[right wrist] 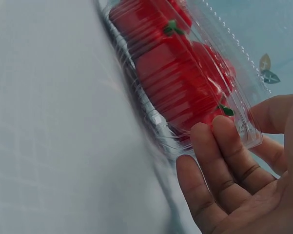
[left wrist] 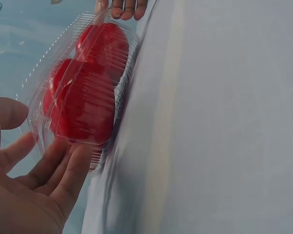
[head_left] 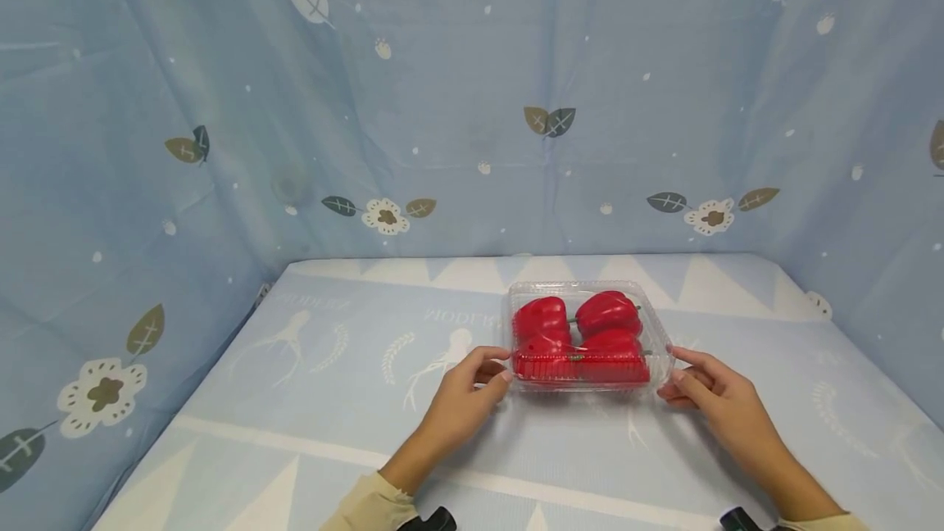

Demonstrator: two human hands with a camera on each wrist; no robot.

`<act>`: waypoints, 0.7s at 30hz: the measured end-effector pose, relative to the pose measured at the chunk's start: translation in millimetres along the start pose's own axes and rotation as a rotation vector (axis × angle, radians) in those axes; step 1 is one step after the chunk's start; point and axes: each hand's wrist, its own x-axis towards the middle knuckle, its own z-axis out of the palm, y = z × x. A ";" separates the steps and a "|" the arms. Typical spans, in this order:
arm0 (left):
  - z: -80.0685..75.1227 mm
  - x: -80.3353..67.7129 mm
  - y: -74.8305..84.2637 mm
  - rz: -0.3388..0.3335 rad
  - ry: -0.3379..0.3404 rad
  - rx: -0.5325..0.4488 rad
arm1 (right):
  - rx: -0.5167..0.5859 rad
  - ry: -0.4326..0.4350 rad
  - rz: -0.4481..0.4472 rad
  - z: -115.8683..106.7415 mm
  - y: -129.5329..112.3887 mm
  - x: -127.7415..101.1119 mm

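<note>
A clear plastic clamshell box (head_left: pixel 590 289) sits on the cloth-covered table, its lid down. Several red bell peppers (head_left: pixel 609 314) with green stems show through the plastic. My left hand (head_left: pixel 460 404) holds the box's left end, with fingertips against the side and rim. At the opposite end, my right hand (head_left: pixel 726 404) grips the near right corner. In the right wrist view, the fingertips (right wrist: pixel 205 134) press the box's end wall while another digit rests at the rim. The left wrist view shows bent fingers around the other end, partly behind the plastic.
A pale blue patterned cloth (head_left: pixel 295 408) covers the table. Blue curtains (head_left: pixel 457 88) with leaf and flower prints hang behind it and on both sides. Dark straps or devices (head_left: pixel 431 519) are at the wrists, beside beige sleeves (head_left: pixel 369 506).
</note>
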 end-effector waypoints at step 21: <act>-1.0 4.8 -4.9 -0.038 -0.104 -0.173 | 0.243 -0.031 0.187 0.1 -1.4 0.4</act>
